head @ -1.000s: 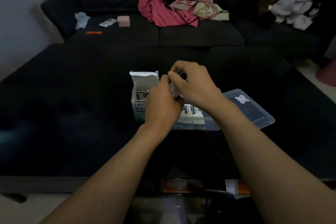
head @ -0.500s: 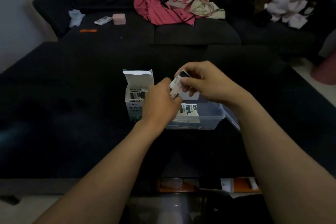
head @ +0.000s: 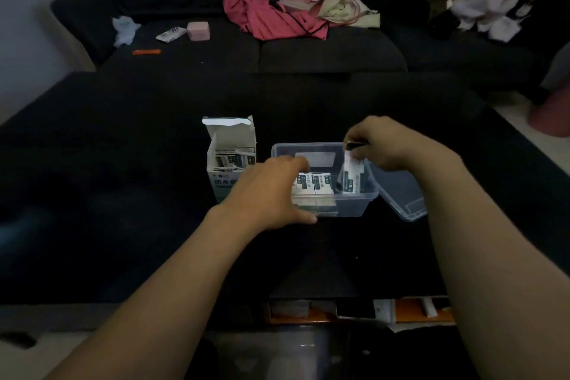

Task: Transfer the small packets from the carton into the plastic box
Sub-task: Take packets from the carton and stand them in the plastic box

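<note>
The biggest change from a second ago is at the plastic box (head: pixel 354 203): it was hidden behind the joined hands then, and is now seen open on the dark table (head: pixel 123 194), with its clear lid (head: pixel 401 194) lying against its right side. The carton (head: pixel 229 160) is found where it was, just left of the box, flap up, with many packets (head: pixel 234 159) still inside. The right hand (head: pixel 385 145) has been carried from above the carton to the box's right end, where one packet (head: pixel 351 174) is pinched at its top edge by curled fingers and held upright, its lower part already inside the box beside a row of packets (head: pixel 314 183) standing there. The left hand (head: pixel 268 191) has been lowered to the box's near left corner; its fingers are spread loosely and nothing is held, though contact with the box cannot be confirmed. One more transfer is judged nearly complete, with much of the carton left to empty.

On the carton front, the characters 防水 are read; the rest is covered by the left hand. Packet print is too small to read.
</note>
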### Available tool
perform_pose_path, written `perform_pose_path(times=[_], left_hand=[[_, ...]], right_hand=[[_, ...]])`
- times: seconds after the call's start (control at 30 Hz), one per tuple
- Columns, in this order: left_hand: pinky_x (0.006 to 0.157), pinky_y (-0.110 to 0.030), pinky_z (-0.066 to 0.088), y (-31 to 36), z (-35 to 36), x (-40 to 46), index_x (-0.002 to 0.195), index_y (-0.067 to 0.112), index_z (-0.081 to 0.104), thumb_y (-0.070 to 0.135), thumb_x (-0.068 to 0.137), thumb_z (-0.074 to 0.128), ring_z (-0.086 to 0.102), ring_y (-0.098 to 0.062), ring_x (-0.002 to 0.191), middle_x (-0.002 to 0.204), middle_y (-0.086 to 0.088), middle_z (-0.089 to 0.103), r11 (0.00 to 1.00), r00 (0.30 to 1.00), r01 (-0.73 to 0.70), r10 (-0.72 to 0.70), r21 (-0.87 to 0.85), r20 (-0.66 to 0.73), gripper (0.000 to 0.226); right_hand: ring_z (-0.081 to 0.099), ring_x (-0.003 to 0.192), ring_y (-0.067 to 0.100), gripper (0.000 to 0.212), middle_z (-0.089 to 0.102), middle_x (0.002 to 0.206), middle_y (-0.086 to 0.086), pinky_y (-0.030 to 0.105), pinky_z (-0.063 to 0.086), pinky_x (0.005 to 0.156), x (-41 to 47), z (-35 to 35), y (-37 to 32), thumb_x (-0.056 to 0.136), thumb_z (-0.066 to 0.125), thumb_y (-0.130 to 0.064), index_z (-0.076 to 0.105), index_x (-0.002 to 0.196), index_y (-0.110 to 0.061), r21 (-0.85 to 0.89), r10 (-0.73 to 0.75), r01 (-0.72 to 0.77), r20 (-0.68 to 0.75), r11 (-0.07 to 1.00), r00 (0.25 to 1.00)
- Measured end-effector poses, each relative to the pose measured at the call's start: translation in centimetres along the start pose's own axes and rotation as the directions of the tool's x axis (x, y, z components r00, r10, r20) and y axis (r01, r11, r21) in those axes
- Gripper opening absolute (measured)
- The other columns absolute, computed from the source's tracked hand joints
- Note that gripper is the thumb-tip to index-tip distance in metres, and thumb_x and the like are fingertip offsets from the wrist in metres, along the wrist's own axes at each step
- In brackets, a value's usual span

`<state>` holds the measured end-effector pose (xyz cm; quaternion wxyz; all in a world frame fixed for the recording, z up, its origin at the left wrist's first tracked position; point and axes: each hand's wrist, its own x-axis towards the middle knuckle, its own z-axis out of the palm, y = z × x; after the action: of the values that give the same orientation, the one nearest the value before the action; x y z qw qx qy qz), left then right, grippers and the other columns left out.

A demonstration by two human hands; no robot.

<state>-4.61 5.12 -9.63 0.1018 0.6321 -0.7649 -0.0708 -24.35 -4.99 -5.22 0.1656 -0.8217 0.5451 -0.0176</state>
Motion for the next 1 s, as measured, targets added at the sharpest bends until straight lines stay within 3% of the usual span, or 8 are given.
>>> perform_pose_path(times=[0.13,0.23,0.33,0.47,0.57,0.73,1.0], left_hand=[[0.093,-0.039,0.051,-0.4,0.5,-0.1,0.135,0.031,0.052,0.053,0.073,0.083,0.059,-0.020,0.120,0.136,0.006,0.059,0.997,1.000,-0.008,0.006,0.076,0.021,0.073],[0.090,-0.038,0.052,-1.0,0.4,0.0,0.132,0.030,0.053,0.055,0.075,0.081,0.061,-0.019,0.116,0.131,0.007,0.059,0.996,1.000,0.015,-0.014,0.085,-0.018,0.069],[0.093,-0.039,0.050,-1.3,0.6,0.0,0.137,0.028,0.052,0.055,0.077,0.079,0.059,-0.019,0.119,0.136,0.006,0.056,0.996,1.000,0.020,-0.020,0.090,0.002,0.071],[0.094,-0.040,0.051,-1.3,1.0,0.1,0.137,0.027,0.051,0.055,0.078,0.078,0.059,-0.022,0.119,0.136,0.003,0.056,0.994,1.000,0.008,-0.011,0.107,0.028,0.070],[0.093,-0.040,0.051,-1.4,1.2,0.1,0.136,0.026,0.053,0.053,0.080,0.078,0.060,-0.023,0.118,0.135,0.001,0.056,0.996,1.000,0.007,-0.009,0.091,0.029,0.067],[0.091,-0.039,0.050,-1.4,1.5,0.2,0.134,0.025,0.054,0.051,0.083,0.075,0.059,-0.023,0.116,0.131,0.001,0.057,0.997,0.999,-0.002,-0.003,0.083,0.052,0.061],[0.093,-0.042,0.051,-1.2,1.5,0.0,0.134,0.024,0.053,0.049,0.086,0.074,0.058,-0.023,0.116,0.132,0.002,0.055,0.997,0.997,-0.012,0.006,0.076,0.074,0.058]], right_hand=[[0.062,0.093,0.022,0.016,0.064,0.102,0.004,0.037,0.049,0.079,0.5,1.4,-0.7,0.095,0.061,-0.010,0.064,0.092,-0.025,-0.073,0.068,-0.064,0.053,0.995,0.996],[0.063,0.097,0.024,0.016,0.065,0.109,0.005,0.042,0.055,0.088,0.8,2.3,-1.1,0.094,0.062,-0.012,0.065,0.103,-0.024,-0.146,0.126,-0.114,0.078,0.983,0.989],[0.063,0.098,0.025,0.025,0.063,0.113,0.005,0.042,0.055,0.087,0.9,2.8,-1.8,0.093,0.062,-0.012,0.065,0.113,-0.027,-0.209,0.156,-0.142,0.054,0.968,0.986],[0.062,0.099,0.027,0.030,0.058,0.109,0.007,0.039,0.050,0.081,0.7,3.4,-3.0,0.092,0.060,-0.012,0.061,0.120,-0.022,-0.313,0.195,-0.180,0.019,0.932,0.981],[0.060,0.108,0.031,0.032,0.058,0.121,0.010,0.039,0.042,0.077,0.4,3.9,-3.6,0.093,0.057,-0.012,0.057,0.125,-0.016,-0.406,0.151,-0.140,-0.004,0.903,0.989],[0.052,0.126,0.031,0.041,0.054,0.138,0.011,0.041,0.043,0.095,0.0,4.5,-4.3,0.097,0.053,-0.011,0.050,0.138,-0.013,-0.518,0.178,-0.115,0.072,0.848,0.981],[0.053,0.126,0.027,0.042,0.057,0.137,0.006,0.040,0.039,0.100,0.6,4.9,-4.4,0.098,0.052,-0.013,0.048,0.140,-0.015,-0.583,0.229,-0.105,0.143,0.806,0.963]])
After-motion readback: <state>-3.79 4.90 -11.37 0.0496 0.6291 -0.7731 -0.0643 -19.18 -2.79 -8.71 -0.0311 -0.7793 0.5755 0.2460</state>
